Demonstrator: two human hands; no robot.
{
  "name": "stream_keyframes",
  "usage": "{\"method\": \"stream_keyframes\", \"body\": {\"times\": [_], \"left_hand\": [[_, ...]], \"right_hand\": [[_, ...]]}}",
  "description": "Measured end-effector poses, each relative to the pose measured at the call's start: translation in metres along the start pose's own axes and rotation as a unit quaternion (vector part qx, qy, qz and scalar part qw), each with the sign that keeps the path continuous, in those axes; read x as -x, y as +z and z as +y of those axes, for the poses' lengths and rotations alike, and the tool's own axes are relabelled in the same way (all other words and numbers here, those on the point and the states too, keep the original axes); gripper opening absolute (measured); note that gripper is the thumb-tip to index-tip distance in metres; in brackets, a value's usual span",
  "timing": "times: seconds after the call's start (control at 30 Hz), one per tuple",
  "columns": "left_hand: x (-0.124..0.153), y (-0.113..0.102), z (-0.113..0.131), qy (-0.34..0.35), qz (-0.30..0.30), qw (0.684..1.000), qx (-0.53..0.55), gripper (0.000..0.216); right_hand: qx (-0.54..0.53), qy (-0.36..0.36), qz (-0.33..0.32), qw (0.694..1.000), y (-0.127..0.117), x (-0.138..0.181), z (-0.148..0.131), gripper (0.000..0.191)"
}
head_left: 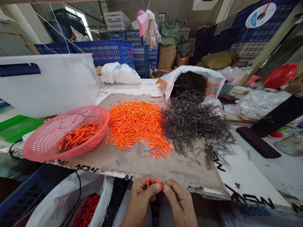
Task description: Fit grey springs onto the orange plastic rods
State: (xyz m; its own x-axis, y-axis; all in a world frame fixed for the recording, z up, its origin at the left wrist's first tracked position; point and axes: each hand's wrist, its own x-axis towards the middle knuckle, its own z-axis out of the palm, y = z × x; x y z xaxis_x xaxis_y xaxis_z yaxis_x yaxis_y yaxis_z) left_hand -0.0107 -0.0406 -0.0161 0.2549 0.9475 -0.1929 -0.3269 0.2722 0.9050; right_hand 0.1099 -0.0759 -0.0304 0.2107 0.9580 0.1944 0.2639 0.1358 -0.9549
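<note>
At the front edge of the table, my left hand point(143, 197) is closed on small pointed orange plastic pieces point(158, 182). One held piece points toward my right hand point(177, 200), and another pokes out between the left fingers. My right thumb and fingers pinch together at that piece's end; what lies between them is too small and covered to make out. Beyond my hands spreads a heap of loose orange pieces point(134, 123). To its right, touching it, lies a tangled pile of thin dark coil springs point(191, 119), spilling from a white sack point(215, 78).
A pink perforated basket point(47, 138) holding orange pieces stands at the left, before a large translucent bin point(47, 85). Below the table edge, an open white bag point(54, 198) contains red pieces. A dark stand point(258, 142) is at the right. Blue crates point(106, 52) are stacked behind.
</note>
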Motion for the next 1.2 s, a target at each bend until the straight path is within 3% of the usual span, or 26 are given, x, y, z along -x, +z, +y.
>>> {"method": "stream_keyframes", "body": {"times": [0.1,0.27,0.63,0.77,0.93,1.07,1.2], "left_hand": [[0.001,-0.001,0.001,-0.012,-0.003,1.000,0.001,0.024],[0.001,-0.001,0.008,-0.035,0.008,0.999,0.015,0.024],[0.002,-0.004,0.010,0.039,0.008,0.990,-0.137,0.021],[0.003,-0.003,0.011,0.093,0.017,0.970,-0.224,0.019],[0.010,-0.002,0.019,0.196,-0.007,0.912,-0.361,0.018],[0.011,-0.003,0.027,0.199,-0.041,0.900,-0.385,0.019],[0.005,-0.004,0.028,0.106,-0.042,0.959,-0.258,0.020]], "right_hand": [[-0.026,0.012,0.000,1.000,-0.001,0.001,0.005,0.034],[-0.011,-0.040,-0.045,0.998,-0.009,-0.002,0.002,0.028],[0.107,-0.240,0.051,0.964,-0.006,0.003,0.006,0.018],[0.125,-0.256,0.055,0.957,-0.009,0.003,0.010,0.019],[0.152,-0.292,0.021,0.944,-0.018,-0.001,0.009,0.022],[0.125,-0.258,-0.038,0.957,-0.025,-0.005,0.002,0.018],[0.059,-0.153,-0.094,0.982,-0.029,-0.009,-0.004,0.016]]}}
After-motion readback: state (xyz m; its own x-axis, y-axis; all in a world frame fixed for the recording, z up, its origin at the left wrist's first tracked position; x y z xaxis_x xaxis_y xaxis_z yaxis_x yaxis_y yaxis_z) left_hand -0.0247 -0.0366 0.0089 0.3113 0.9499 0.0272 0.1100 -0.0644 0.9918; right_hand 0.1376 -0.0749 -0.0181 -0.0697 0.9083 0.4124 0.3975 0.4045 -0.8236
